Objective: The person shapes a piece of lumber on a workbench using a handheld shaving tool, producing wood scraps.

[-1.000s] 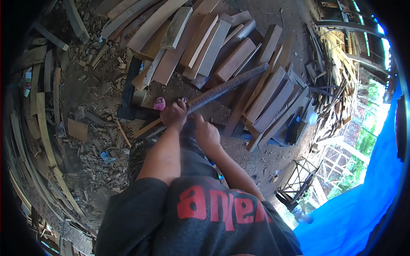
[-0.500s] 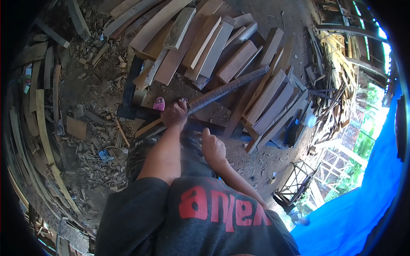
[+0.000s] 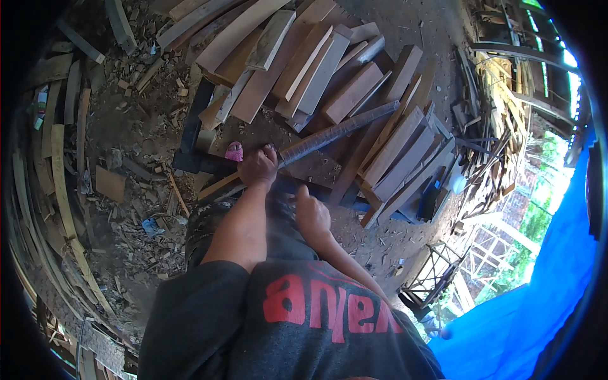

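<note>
My left hand (image 3: 258, 167) is closed around a long, narrow bar (image 3: 339, 134) that slants from the lower left up to the right. Beyond the fist its upper length looks grey and shiny; below, a wooden end (image 3: 220, 187) shows. To the right and a little lower, my right hand (image 3: 313, 215) is curled into a fist with the thumb up, apart from the bar. Whatever it may hold is hidden. A dark beam (image 3: 215, 166) passes behind both hands. Wooden planks (image 3: 354, 92) lie in a row just past the bar.
Pink footwear (image 3: 234, 151) shows beside my left hand. Wood chips and offcuts (image 3: 152, 196) litter the ground at left, with long boards (image 3: 63, 183) along the edge. More wood (image 3: 500, 126) is piled at right, above a metal frame (image 3: 434, 272) and a blue tarp (image 3: 525, 316).
The view has shifted slightly. My right hand appears a little lower and further left, still curled. My left hand keeps its hold on the bar, which has hardly moved.
</note>
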The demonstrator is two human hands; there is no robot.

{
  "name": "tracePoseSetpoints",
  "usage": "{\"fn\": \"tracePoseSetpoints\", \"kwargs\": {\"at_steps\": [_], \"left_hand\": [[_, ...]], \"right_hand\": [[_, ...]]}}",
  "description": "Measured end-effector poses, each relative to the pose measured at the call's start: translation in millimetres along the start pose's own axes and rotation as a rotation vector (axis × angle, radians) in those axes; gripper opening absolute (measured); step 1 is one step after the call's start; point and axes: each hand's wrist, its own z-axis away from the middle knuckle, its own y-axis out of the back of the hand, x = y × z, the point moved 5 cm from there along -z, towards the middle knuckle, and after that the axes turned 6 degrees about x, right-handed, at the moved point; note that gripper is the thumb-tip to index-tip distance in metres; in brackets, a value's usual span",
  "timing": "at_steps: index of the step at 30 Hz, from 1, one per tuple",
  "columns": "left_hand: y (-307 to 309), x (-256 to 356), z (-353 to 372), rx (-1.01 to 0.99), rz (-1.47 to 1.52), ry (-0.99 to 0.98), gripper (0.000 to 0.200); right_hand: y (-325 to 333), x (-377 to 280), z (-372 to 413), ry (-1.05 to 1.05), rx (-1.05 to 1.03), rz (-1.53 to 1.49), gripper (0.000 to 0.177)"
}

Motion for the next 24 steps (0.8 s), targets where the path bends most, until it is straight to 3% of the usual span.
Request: {"fn": "tracePoseSetpoints", "kwargs": {"at_steps": [5,9,12,17,22,24], "left_hand": [[-5.3,-3.5,-1.7,-0.013,-0.03,-0.005,0.047],[-5.8,-2.5,-1.7,-0.007,-0.04,0.001,0.047],[-7.7,-4.2,0.2,0.039,-0.006,-0.015,0.046],[-6.9,-3.8,-1.1,-0.039,-0.02,0.001,0.045],[2.2,0.2,-2.2,-0.017,-0.017,-0.001,0.048],[3.2,-1.0,0.0,-0.041,-0.022,0.015,0.051]], "right_hand": [[-24.4,-31.6,-73.0,0.125,0.081,-0.031,0.016],[4.8,-12.9,-17.2,0.147,0.058,-0.073,0.019],[1.6,-0.5,-0.9,0.024,-0.05,0.026,0.02],[-20.2,-34.2,-75.4,0.083,0.04,-0.033,0.021],[8.0,-12.4,-13.4,0.15,0.074,-0.064,0.014],[5.8,-1.0,1.4,0.019,-0.019,0.013,0.013]]}}
